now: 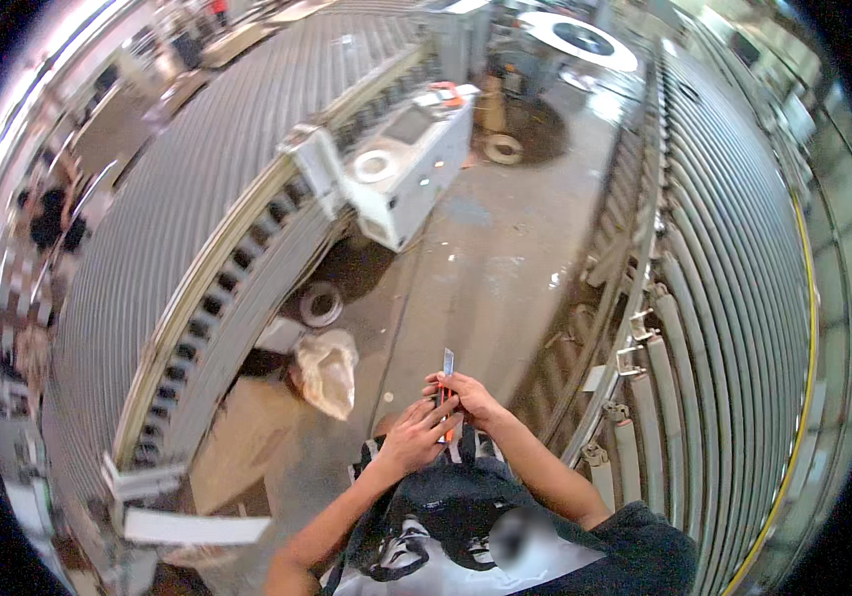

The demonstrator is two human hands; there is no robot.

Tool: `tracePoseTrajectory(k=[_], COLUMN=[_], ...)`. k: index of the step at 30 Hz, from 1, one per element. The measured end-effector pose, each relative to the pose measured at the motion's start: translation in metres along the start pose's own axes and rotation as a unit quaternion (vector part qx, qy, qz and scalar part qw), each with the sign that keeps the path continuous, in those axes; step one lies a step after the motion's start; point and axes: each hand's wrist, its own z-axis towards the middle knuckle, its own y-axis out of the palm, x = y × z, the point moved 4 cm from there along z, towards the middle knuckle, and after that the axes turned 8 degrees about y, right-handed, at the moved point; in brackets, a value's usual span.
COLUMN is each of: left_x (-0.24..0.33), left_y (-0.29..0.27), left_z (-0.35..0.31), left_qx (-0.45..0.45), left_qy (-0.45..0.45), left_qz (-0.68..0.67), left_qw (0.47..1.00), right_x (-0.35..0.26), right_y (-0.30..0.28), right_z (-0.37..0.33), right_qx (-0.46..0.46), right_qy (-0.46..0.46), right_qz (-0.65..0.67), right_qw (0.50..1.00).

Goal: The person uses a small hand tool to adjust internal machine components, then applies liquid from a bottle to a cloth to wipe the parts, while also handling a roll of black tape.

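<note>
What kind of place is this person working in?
Probably a warehouse or factory floor: long roller conveyors run down both sides of a concrete aisle, with a white machine beside the left one.

Utility knife (pixel 447 382): orange handle, pale silvery-blue blade. Shirt (pixel 466 536): black with white graphic print. Roller conveyors (pixel 744 258): grey ribbed metal, yellow edge stripe. Plastic bag (pixel 327 370): translucent whitish. Machine cabinet (pixel 411 164): white. Floor (pixel 505 258): grey, dark stains.

Grey concrete floor (pixel 505 258) between roller conveyors (pixel 744 248); white machine cabinet (pixel 406 169), plastic bag (pixel 327 370) on floor.
</note>
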Motion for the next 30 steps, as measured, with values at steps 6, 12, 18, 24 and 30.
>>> tracePoseTrajectory(k=[6,12,18,24,30], left_x=[-0.106,-0.237,-0.294,-0.333,-0.383], left_y=[0.012,0.079,0.120,0.156,0.218], left_z=[0.086,0.234,0.425,0.602,0.789], left_qx=[0.018,-0.142,-0.140,-0.278,-0.331], left_qy=[-0.060,-0.258,-0.175,-0.161,-0.162], left_qz=[-0.032,-0.390,-0.507,-0.491,-0.393], left_qw=[0.997,0.873,0.832,0.810,0.842], right_x=[-0.051,-0.168,-0.325,-0.420,-0.526], right_y=[-0.069,-0.136,-0.237,-0.368,-0.528], right_z=[0.083,0.132,0.149,0.166,0.220], right_qx=[0.097,0.162,0.200,0.289,0.279], right_qy=[-0.138,-0.171,-0.220,-0.269,-0.271], right_qz=[0.093,0.123,0.101,0.174,0.195], right_qw=[0.981,0.964,0.949,0.902,0.900])
